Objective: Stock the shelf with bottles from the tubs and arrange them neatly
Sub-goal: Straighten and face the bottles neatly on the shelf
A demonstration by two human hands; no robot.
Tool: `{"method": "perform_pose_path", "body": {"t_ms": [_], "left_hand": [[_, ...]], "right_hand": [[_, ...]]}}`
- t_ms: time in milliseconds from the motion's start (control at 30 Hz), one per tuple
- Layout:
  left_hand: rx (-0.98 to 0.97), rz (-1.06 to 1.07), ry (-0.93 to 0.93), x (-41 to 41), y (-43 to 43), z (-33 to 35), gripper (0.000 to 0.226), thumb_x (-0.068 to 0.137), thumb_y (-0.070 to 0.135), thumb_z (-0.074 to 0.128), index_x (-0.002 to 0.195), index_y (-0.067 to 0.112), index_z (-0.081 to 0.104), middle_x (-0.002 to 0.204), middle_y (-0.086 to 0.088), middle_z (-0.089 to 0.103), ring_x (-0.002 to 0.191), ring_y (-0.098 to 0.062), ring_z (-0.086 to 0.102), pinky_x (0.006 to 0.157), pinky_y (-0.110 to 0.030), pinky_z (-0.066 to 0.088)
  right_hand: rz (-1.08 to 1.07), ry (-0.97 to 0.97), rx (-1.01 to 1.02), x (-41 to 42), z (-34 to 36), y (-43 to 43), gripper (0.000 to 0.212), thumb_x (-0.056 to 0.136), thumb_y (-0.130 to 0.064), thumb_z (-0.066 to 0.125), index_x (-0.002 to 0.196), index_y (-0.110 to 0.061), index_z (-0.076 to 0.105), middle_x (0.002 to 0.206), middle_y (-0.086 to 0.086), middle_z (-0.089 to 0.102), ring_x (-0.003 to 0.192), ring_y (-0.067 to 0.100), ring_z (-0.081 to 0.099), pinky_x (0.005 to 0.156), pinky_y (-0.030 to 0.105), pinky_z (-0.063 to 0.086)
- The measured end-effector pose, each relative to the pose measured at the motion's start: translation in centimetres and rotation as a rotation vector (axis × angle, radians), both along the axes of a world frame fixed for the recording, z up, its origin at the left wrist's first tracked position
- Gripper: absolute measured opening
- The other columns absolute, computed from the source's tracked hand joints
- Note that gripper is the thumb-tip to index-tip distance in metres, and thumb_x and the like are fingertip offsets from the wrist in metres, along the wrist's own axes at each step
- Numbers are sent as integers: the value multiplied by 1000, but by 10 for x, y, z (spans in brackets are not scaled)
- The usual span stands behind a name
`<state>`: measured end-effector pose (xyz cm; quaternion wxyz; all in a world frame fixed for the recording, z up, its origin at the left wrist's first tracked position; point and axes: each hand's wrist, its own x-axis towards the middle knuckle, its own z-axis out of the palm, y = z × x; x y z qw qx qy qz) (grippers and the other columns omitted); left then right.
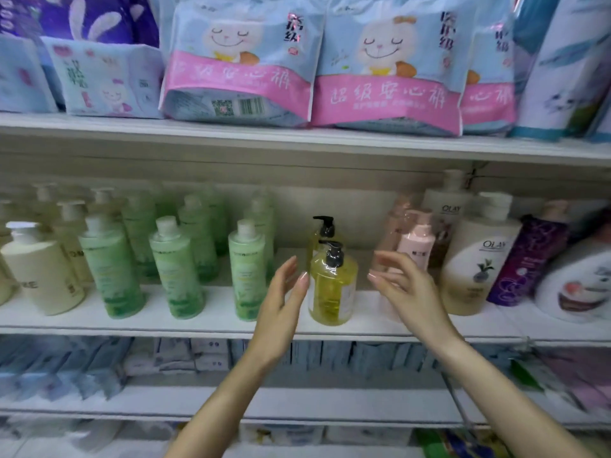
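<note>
A yellow pump bottle (332,289) stands upright near the front of the white middle shelf (211,320), with a second yellow pump bottle (322,231) right behind it. My left hand (284,302) is just left of the front bottle, fingers straight, fingertips close to its side. My right hand (401,285) hovers to the bottle's right with relaxed fingers, a gap between them and the bottle. Neither hand holds anything. No tubs are in view.
Green bottles (175,269) stand in rows to the left, and cream bottles (39,269) fill the far left. Pink bottles (415,241), white Olay bottles (476,259) and a purple bottle (525,259) stand to the right. Soft packs (244,61) fill the shelf above.
</note>
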<state>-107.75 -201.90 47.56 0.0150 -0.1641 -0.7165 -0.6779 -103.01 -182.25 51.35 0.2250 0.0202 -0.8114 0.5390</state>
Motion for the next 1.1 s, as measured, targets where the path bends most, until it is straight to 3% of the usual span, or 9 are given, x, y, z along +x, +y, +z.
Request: {"method": "perform_pose_path", "body": {"t_ms": [67,233,367,467,533,700,867,1000,1100], "left_hand": [[-2,0,-35,-12,10,9,69,84,67,38,145,35,33,148,19,34,132,1,36,114,-39,31],[46,55,-184,-42,27,19,79,84,71,30,150,29,24,156,8,26,141,-12,29,117,-45,24],[103,-15,-227,-60,38,29,61,92,64,22,144,35,31,145,15,36,139,-15,33,117,-47,24],[149,-37,-216,-70,45,37,54,98,54,18,145,31,33,129,19,41,129,-7,37,117,-45,24],[145,-26,-213,-80,48,38,58,97,57,15,146,30,33,139,16,40,127,-3,35,117,-42,24],[198,-64,-270,-96,54,37,60,99,53,8,147,27,31,141,14,36,115,3,35,102,-27,31],[197,-150,-270,-101,64,35,57,101,48,6,147,26,30,129,13,44,92,6,49,72,-10,46],[199,-196,-255,-100,68,37,52,102,43,7,143,25,34,118,12,47,82,8,55,60,-3,47],[210,-225,-287,-107,68,36,55,102,44,7,147,23,29,129,8,45,102,-1,50,63,-5,48]], "right_hand": [[-3,2,1,-13,10,4,33,88,-18,64,119,-26,55,114,-24,55,99,-12,58,80,6,46],[-9,-73,-53,-65,25,2,41,89,-30,62,128,-21,51,118,-10,59,111,12,57,99,40,48],[-16,-123,-85,-106,19,-2,41,91,-27,61,130,-21,52,134,1,54,106,7,55,86,19,46],[-31,-188,-114,-127,11,1,43,89,-32,62,131,-24,53,140,0,50,121,13,49,100,26,42],[-12,-225,-146,-137,9,2,46,91,-32,60,134,-20,51,141,2,48,127,17,46,101,30,41],[50,-318,-223,-153,8,0,49,90,-36,59,133,-14,53,131,5,59,114,23,57,70,21,47],[111,-342,-263,-159,-1,2,51,91,-35,59,137,-15,49,132,6,57,117,21,57,103,36,44],[143,-338,-238,-159,-1,2,40,93,-40,53,128,-21,56,125,2,62,113,18,59,103,38,45],[140,-330,-241,-160,2,0,40,94,-42,51,128,-21,56,120,-2,63,110,15,59,95,29,48]]}}
